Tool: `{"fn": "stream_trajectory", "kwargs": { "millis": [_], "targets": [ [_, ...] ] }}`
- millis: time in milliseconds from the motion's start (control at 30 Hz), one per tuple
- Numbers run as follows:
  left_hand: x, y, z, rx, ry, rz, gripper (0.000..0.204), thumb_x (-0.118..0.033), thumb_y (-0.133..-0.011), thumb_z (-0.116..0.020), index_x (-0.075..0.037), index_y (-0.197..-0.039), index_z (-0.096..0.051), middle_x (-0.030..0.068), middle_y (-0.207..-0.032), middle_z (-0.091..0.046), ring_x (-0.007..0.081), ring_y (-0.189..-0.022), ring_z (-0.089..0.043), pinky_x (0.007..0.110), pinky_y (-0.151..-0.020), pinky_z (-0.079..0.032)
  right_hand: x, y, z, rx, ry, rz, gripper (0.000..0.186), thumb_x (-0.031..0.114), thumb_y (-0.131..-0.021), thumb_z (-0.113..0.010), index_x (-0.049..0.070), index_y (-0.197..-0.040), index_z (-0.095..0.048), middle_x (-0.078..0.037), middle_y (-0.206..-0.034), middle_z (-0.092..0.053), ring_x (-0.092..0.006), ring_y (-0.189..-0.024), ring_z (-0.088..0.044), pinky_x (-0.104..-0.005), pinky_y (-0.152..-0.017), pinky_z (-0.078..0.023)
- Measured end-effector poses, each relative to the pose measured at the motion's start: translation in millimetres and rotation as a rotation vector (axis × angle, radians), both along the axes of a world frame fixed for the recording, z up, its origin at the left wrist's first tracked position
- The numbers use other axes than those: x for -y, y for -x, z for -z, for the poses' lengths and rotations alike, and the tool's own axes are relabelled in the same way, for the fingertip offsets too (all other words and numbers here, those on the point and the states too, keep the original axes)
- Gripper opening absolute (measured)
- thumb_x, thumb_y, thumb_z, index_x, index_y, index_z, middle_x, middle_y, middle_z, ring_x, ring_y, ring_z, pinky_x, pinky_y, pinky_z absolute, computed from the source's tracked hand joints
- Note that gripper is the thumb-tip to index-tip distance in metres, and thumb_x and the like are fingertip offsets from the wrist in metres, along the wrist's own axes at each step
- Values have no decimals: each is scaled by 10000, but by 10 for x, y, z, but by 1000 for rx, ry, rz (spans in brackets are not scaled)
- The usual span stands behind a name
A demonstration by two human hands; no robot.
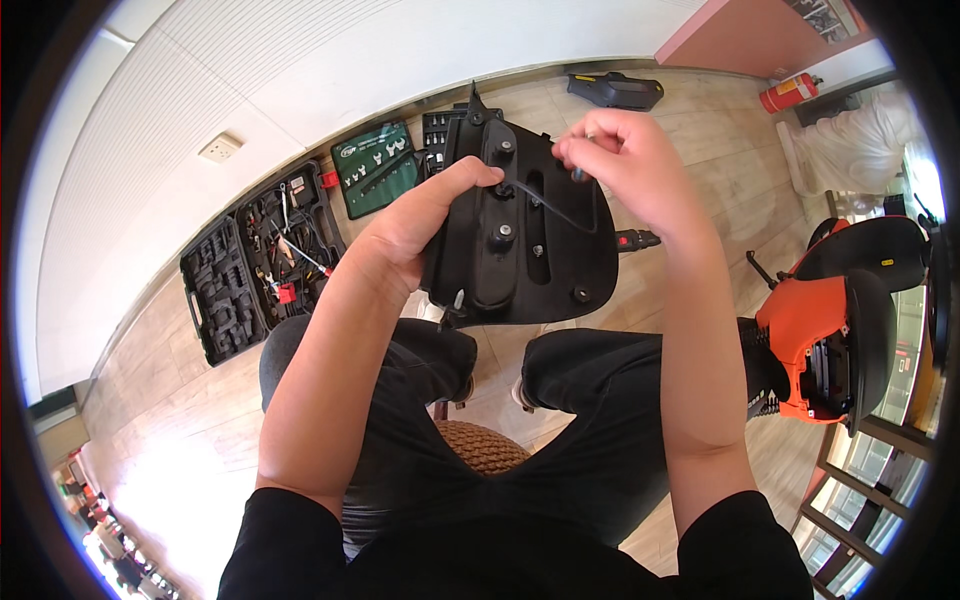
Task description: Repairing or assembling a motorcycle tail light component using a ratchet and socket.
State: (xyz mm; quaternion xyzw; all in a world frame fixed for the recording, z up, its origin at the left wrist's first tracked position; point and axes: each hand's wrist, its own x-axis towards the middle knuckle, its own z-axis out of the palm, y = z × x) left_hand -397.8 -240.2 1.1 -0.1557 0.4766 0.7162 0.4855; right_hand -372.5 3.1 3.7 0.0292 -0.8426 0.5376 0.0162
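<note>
In the head view, a black moulded plastic plate with several silver bolts is held above my lap. My left hand grips its left edge, thumb pressing on the front beside a bolt fitting. My right hand is closed at the upper right of the plate, its fingertips round a small metallic piece that is mostly hidden and too small to name. A thin dark rod or cable crosses the plate's middle diagonally, below my right fingers.
Along the white wall lie an open toolbox, a green wrench roll and a socket case. A black-and-yellow case and red extinguisher are behind. An orange-and-black vehicle stands at right. A woven stool is under me.
</note>
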Motion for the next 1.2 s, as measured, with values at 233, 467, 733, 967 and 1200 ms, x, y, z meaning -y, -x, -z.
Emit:
{"fn": "stream_trajectory", "kwargs": {
  "millis": [233, 467, 733, 967, 1200],
  "targets": [
    [-48, -35, 26, -7, 20, -35, 371, -332, -879, -748, -16, -1070, -715, 95, -938, -757, 201, -744, -734, 336, -730, -620, 87, -72, -77, 46, -265, -238, 21, -5, -907, -612, 3, -910, -631, -152, -911, -679, -289, -821, -682, -376, -738, -535],
    [-61, -60, 179, -91, 13, -26, 399, -328, -874, -753, 6, -1091, -722, 104, -952, -764, 204, -746, -741, 337, -678, -612, 233, -79, -50, -14, -460, -338, 201, 7, -736, -789, -4, -896, -668, -180, -901, -660, -388, -862, -651, -453, -747, -524],
    [-193, -146, 345, -262, 176, -101, 562, -413, -765, -778, 84, -1026, -736, 152, -885, -751, 245, -776, -747, 369, -670, -602, 226, -156, 116, -75, -620, -286, 212, -52, -749, -737, -19, -939, -649, -196, -955, -636, -418, -923, -622, -458, -775, -513],
    [-187, -152, 290, -438, 255, -63, 600, -459, -747, -764, 86, -1000, -753, 205, -922, -765, 295, -857, -761, 385, -780, -602, 203, -210, 42, -12, -391, -291, 336, -122, -723, -684, -18, -1028, -590, -178, -950, -599, -426, -884, -589, -396, -776, -497],
    [-213, -158, 344, -490, 324, -42, 589, -466, -759, -757, 75, -992, -753, 226, -930, -761, 334, -913, -757, 409, -833, -590, 246, -206, 61, -28, -545, -290, 434, -120, -693, -666, -14, -1104, -572, -189, -1001, -599, -467, -940, -566, -421, -834, -494]
  ]
}}
